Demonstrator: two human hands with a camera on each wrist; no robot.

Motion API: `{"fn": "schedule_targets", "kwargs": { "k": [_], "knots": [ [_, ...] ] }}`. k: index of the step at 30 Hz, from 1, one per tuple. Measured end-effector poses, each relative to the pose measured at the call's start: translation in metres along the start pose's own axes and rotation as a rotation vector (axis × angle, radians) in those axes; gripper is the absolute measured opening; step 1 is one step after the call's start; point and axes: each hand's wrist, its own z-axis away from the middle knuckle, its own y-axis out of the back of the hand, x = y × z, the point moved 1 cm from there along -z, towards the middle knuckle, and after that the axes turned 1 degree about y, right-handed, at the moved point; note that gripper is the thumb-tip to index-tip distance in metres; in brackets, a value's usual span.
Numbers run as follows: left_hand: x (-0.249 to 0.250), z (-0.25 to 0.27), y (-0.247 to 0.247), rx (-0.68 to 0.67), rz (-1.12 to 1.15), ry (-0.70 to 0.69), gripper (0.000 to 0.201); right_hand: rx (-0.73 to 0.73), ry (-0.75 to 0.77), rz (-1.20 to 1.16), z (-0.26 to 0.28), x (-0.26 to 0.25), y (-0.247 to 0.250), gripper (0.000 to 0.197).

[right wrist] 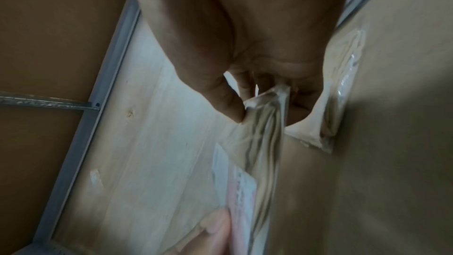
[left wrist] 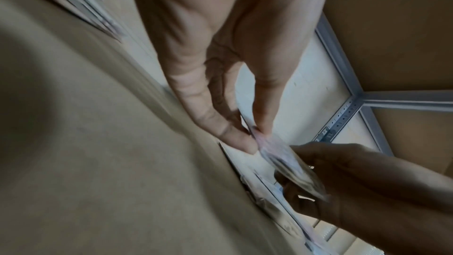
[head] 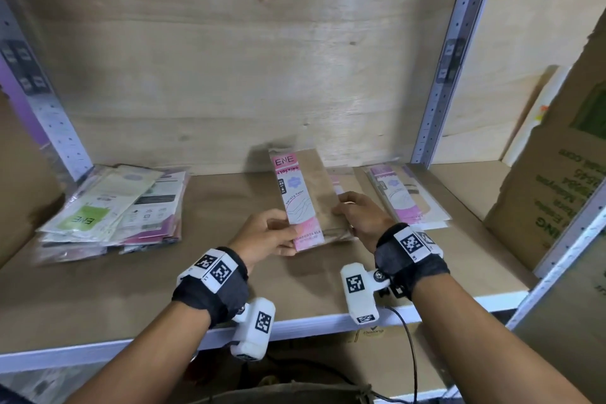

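Observation:
A flat stocking packet [head: 303, 200], clear plastic with a pink and white label strip and tan stockings inside, is held upright over the brown shelf board [head: 210, 272]. My left hand [head: 272, 234] pinches its lower left edge between thumb and fingers. My right hand [head: 359, 213] grips its right edge. In the left wrist view the thumb and forefinger of the left hand [left wrist: 252, 137] close on the packet [left wrist: 286, 164]. In the right wrist view the right hand [right wrist: 264, 100] curls round the packet's edge [right wrist: 264, 133].
A messy pile of packets [head: 111, 207] lies at the shelf's left. More pink packets [head: 406, 197] lie flat at the right, behind my right hand. A cardboard box [head: 557, 180] stands at far right beside a metal upright [head: 442, 75]. A plywood back wall [head: 229, 59] closes the shelf.

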Motion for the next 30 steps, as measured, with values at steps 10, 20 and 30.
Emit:
{"fn": "schedule_targets", "kwargs": {
  "k": [10,20,30],
  "knots": [
    [0.021,-0.057,-0.037,0.031,-0.051,-0.02,0.038,0.139,0.034,0.322,-0.027,-0.004,0.055,0.049],
    [0.025,-0.082,-0.071,-0.053,-0.144,0.211,0.037,0.163,-0.106,0.653,-0.029,0.004,0.066,0.046],
    [0.014,-0.087,-0.069,-0.072,-0.131,0.239,0.048,0.146,-0.093,0.681,-0.026,0.006,0.065,0.045]
  ]
}}
